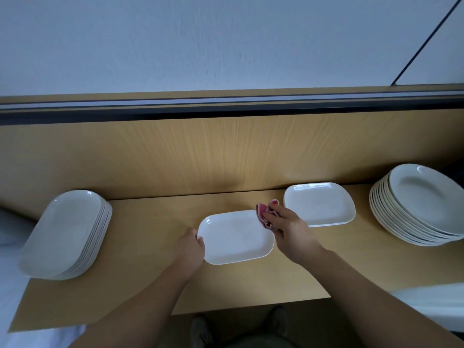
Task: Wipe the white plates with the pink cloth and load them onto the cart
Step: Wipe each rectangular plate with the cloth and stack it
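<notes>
White on the wooden table (150, 222), the plate (236, 238) is gripped at its left rim by the left hand (190, 247), probably to stop it sliding. The right hand (288, 227) clutches the pink cloth (263, 213) at the plate's far-right corner. Farther right lie more plates (319, 204); no cart shows.

Dim, even indoor light, with wide-angle bowing at the edges.
A warmer, brighter patch is seen on the back panel (226, 159) above the worktop (150, 222). Only a soft shadow is cast beneath the round plate stack (424, 194), on which small glints are caught. The left plate stack (65, 234) is stretched by distortion, and the shoes (200, 327) are blurred.
</notes>
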`<state>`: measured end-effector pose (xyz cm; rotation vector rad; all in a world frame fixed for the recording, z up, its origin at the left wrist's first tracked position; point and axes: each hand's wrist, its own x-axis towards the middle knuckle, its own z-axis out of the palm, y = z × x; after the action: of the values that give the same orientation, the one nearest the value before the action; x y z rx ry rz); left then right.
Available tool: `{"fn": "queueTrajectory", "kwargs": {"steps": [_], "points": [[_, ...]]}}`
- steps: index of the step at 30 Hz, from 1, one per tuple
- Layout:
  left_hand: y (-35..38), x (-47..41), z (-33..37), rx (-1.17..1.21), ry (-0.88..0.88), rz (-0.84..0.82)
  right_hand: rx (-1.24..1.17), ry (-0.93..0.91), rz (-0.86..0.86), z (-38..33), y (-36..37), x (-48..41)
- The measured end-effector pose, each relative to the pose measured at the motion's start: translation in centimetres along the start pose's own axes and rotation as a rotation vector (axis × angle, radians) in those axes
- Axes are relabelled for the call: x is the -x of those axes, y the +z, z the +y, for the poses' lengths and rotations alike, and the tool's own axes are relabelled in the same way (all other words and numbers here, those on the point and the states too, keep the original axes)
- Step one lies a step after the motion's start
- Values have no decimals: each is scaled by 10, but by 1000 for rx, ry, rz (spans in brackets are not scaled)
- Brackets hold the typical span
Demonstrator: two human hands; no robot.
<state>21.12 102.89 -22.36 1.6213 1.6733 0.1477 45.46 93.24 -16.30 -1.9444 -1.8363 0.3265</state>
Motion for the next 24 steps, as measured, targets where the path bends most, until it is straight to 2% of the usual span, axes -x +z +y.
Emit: {"fn": "queueTrajectory", "kwargs": {"steps": [11, 16, 19, 24], "points": [[-12, -5, 5, -302, 117, -29, 55, -30, -181, 6, 25, -14], [-21, -4, 3, -452, 258, -80, 117, -1, -329, 3, 52, -29], [-26, -2, -1, -521, 327, -165, 201, 90, -508, -9, 57, -26], [-32, -2, -6, -585, 379, -238, 282, 256, -440, -29, 62, -18]]}}
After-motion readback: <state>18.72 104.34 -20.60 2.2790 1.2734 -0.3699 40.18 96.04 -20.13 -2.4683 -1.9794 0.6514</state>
